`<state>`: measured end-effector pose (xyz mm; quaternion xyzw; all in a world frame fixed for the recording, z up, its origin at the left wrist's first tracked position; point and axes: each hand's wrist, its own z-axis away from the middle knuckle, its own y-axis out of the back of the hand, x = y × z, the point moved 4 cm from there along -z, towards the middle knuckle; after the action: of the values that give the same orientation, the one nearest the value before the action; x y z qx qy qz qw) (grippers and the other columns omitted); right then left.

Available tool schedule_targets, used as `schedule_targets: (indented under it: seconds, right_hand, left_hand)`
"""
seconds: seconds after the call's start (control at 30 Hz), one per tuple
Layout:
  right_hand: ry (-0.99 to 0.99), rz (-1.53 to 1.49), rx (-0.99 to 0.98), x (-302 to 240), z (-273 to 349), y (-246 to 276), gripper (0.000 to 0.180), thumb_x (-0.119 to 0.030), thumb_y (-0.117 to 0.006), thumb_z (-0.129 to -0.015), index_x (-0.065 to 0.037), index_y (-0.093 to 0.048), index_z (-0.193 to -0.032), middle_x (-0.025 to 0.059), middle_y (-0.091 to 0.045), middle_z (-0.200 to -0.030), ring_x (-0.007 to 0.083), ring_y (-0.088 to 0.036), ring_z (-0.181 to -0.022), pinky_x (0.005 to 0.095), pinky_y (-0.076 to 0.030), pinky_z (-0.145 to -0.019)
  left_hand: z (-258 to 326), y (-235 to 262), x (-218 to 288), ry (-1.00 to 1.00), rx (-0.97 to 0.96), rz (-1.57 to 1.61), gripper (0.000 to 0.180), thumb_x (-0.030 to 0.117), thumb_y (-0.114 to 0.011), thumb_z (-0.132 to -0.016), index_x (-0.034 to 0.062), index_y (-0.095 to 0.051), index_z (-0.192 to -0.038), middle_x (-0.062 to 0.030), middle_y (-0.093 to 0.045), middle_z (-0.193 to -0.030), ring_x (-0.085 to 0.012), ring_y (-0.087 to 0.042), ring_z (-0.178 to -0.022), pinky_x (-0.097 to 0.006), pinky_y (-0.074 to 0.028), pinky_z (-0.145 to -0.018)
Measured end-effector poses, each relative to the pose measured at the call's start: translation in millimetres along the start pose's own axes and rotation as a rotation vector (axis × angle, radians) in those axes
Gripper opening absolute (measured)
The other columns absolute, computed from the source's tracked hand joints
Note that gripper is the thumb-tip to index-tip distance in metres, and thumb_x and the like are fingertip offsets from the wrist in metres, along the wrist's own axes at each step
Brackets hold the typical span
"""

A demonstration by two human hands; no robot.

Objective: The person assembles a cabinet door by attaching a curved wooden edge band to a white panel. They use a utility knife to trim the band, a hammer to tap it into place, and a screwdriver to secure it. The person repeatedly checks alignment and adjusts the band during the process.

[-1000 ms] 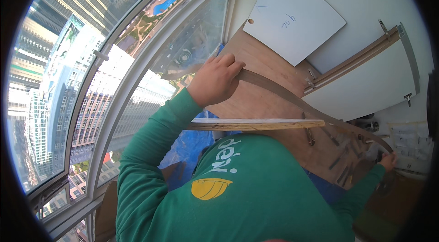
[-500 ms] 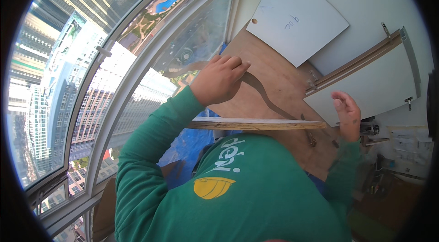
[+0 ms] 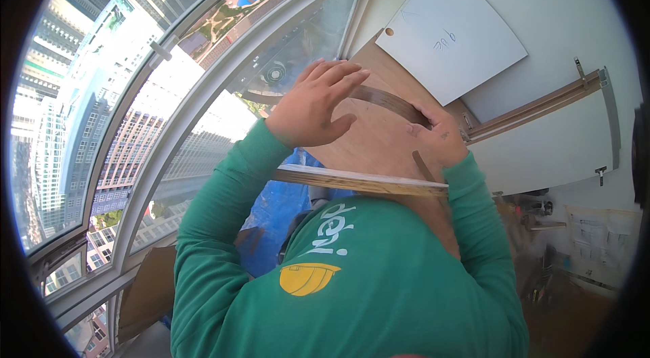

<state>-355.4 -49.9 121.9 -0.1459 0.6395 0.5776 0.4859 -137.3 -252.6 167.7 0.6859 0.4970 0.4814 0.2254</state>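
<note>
A long, thin brown strip, like edge banding (image 3: 389, 102), arches between my two hands above a bare wooden surface. My right hand (image 3: 441, 135) is closed on the strip, with its tail hanging below the palm. On the left, my left hand (image 3: 313, 104) has its fingers stretched out and thumb apart; the strip runs behind it and on toward the window, and no grip on it shows. Close to my body stands a plywood board (image 3: 359, 181), its layered edge facing up and its left part near the blue plastic sheet (image 3: 267, 222).
Tall windows (image 3: 223, 87) line the left side. A white panel with two round holes (image 3: 453, 33) leans against the wall, and another white panel with hinges (image 3: 548, 141) lies at the right. Cardboard (image 3: 143, 290) stands at lower left; several tools (image 3: 542, 283) lie at lower right.
My right hand has come in leftward from the right and taken hold of the strip. My left hand has gone from bent fingers at the strip to stretched-out fingers.
</note>
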Motion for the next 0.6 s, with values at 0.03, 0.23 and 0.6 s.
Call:
schedule_targets:
  seconds: [0.03,0.23,0.6]
  right_hand:
    - [0.009,0.031,0.017,0.8,2.2,8.5,0.056,-0.020,-0.083,-0.092,-0.001,-0.067,-0.142,0.0204,-0.071,-0.138,0.0319,-0.066,-0.129,0.0400,-0.048,-0.114]
    - [-0.004,-0.037,0.053,2.2,26.8,41.6,0.053,-0.014,-0.085,-0.088,-0.001,-0.070,-0.138,0.0184,-0.072,-0.138,0.0295,-0.065,-0.129,0.0401,-0.047,-0.115]
    - [0.024,0.084,0.139,-14.2,74.8,116.2,0.051,-0.005,-0.083,-0.084,0.004,-0.070,-0.132,0.0138,-0.074,-0.124,0.0238,-0.067,-0.114,0.0364,-0.050,-0.107]
  left_hand:
    - [4.8,6.1,-5.0,0.031,0.006,0.069,0.070,0.021,-0.082,-0.087,0.0065,-0.058,-0.151,-0.0165,-0.060,-0.150,-0.0382,-0.056,-0.138,-0.053,-0.042,-0.120]
    - [57.2,33.3,-11.5,0.290,-0.124,0.315,0.033,0.021,-0.076,-0.094,0.0032,-0.075,-0.122,-0.0165,-0.074,-0.123,-0.0370,-0.068,-0.120,-0.048,-0.053,-0.107]
    - [75.4,28.0,-28.8,0.313,0.146,0.201,0.009,0.010,-0.071,-0.101,0.0017,-0.072,-0.100,-0.0138,-0.077,-0.115,-0.0338,-0.070,-0.111,-0.045,-0.055,-0.097]
